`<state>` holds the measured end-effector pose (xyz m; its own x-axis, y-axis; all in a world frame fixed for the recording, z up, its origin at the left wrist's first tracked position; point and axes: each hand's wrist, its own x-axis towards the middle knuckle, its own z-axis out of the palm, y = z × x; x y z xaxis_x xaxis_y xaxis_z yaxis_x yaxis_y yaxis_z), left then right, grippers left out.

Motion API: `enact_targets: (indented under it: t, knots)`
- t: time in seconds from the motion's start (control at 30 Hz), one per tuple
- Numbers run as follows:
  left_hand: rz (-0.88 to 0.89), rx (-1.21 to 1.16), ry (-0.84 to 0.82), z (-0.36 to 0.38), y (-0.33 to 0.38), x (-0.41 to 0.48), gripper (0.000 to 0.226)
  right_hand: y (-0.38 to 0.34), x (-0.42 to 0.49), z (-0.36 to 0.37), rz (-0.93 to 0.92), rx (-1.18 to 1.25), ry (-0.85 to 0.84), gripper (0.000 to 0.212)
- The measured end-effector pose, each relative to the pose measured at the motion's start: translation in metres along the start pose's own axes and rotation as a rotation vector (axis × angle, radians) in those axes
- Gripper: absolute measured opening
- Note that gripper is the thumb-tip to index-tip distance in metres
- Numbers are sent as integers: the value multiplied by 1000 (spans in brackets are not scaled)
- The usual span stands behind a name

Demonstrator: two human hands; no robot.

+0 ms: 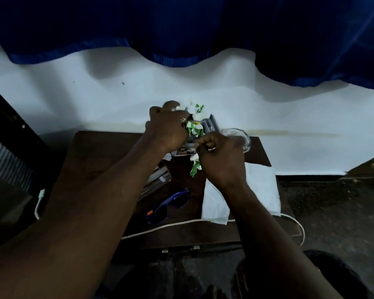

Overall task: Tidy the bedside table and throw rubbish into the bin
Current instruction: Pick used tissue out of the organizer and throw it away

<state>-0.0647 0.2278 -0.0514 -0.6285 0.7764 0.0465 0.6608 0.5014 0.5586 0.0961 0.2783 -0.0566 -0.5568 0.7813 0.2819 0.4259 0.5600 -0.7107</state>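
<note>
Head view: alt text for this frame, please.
The left hand grips a bunch of crumpled green-and-white paper scraps and the right hand pinches one strip, over a dark bedside table. Blue sunglasses, a white cloth and a white cable lie on it.

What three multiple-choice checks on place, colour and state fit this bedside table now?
1. Where do the sunglasses lie?
A. on the table, beside the white cable
B. on the floor
C. hung on the wall

2. What colours are the crumpled scraps?
A. red and black
B. green and white
C. plain brown

3. What is the left hand doing?
A. lying flat
B. pointing
C. gripping the scraps

Answers:
1 A, the sunglasses lie by the cable on the tabletop.
2 B, both colours show.
3 C, its fingers curl round them.
</note>
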Motion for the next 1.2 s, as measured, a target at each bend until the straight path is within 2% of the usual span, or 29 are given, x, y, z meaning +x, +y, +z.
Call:
enact_targets:
  t: [0.13, 0.3, 0.4, 0.53, 0.73, 0.83, 1.0, 1.1, 1.13, 1.2]
  knots:
    - [25, -22, 32, 0, -5, 2, 59, 0, 1, 3, 4, 8, -12, 14]
    - [48, -189, 319, -9, -1, -2, 31, -2, 2, 3, -20, 24, 19, 15]
    - [-9, -331, 363, -15, 0, -5, 16, -2, 3, 3, -19, 28, 23, 15]
    - [-63, -443, 413, -20, 1, -10, 17, 3, 7, 0, 14, 23, 15, 12]
    - [-194, -750, 290, -18, -3, -8, 19, 4, 11, -1, 49, 36, 23, 10]
    - [-242, -804, 299, -17, -6, -6, 6, 3, 11, 1, 38, 63, 21, 10]
    - [-247, -841, 280, -18, -4, -8, 40, 8, 14, 0, 80, 36, -23, 5]
    - [-242, -865, 227, -18, 0, -12, 47, 14, 15, -1, 131, -31, -102, 4]
    - [-248, -897, 205, -18, 2, -12, 42, 15, 13, 0, 155, -68, -158, 3]
    - [-271, -930, 170, -17, 5, -12, 30, 15, 8, 1, 170, -85, -269, 14]
